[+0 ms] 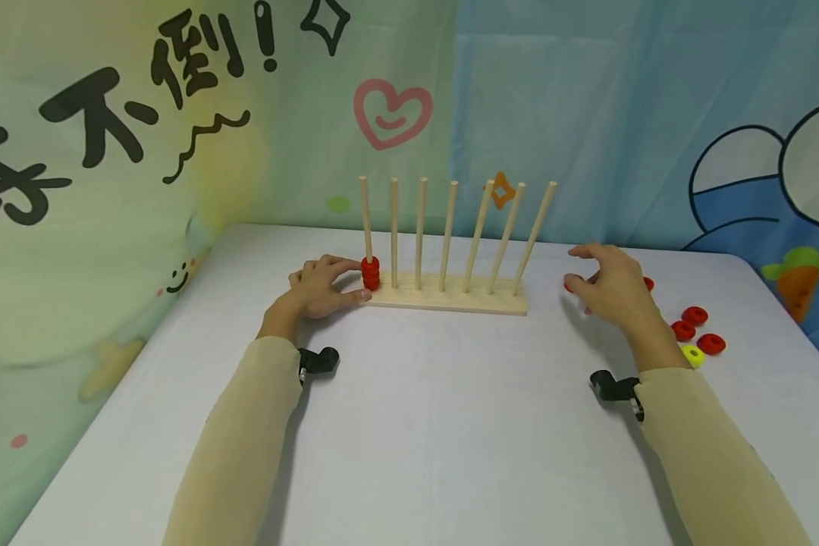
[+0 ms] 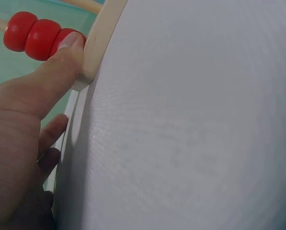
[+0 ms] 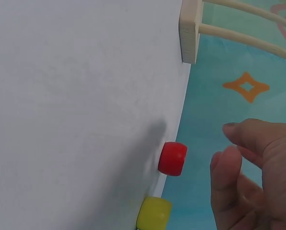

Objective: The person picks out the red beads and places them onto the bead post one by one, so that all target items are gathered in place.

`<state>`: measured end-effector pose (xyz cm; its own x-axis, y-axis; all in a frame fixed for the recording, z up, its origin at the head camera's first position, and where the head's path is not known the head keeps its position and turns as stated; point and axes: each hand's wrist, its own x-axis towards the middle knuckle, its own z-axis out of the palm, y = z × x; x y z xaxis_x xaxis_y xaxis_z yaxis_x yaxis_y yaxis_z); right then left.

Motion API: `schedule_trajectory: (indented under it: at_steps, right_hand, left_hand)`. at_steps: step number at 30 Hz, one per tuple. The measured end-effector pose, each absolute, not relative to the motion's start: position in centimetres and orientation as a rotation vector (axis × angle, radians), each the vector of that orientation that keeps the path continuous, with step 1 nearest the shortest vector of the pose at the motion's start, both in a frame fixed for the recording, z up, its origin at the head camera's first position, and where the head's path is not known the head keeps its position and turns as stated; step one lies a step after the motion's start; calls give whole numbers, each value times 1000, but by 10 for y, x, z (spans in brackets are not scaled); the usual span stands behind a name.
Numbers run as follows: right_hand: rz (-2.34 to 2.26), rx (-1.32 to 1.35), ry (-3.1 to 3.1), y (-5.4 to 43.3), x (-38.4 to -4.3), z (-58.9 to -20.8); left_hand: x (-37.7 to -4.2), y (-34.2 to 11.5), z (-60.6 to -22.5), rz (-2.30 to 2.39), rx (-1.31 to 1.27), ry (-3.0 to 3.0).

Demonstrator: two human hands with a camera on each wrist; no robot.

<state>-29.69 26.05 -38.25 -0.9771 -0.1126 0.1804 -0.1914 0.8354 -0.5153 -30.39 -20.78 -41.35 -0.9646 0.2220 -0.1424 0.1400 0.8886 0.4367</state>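
Note:
A wooden peg stand (image 1: 450, 302) with several upright pegs is on the white table. Three red beads (image 2: 42, 39) are stacked on its leftmost peg. My left hand (image 1: 321, 288) grips the stand's left end; the thumb lies against the lowest bead and the base edge, the index finger beside the upper beads. To the right of the stand, my right hand (image 1: 610, 284) hovers with thumb and index finger apart, nothing between them. In the right wrist view, a red bead (image 3: 172, 159) and a yellow bead (image 3: 153, 214) lie near its fingertips.
Several red beads (image 1: 711, 344) and a yellow bead (image 1: 692, 355) lie beside and partly behind the right forearm. A printed cloth backdrop (image 1: 553, 114) hangs behind the table (image 1: 450, 425). Each wrist carries a small black camera (image 1: 321, 359).

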Motion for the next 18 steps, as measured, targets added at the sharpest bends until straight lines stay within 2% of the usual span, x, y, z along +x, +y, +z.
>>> schedule_trajectory:
  at_steps: [18]
  right_hand:
    - [663,149,-3176,253,-301,-379]
  left_hand:
    - [-305,-209,-414,651,290,2870]
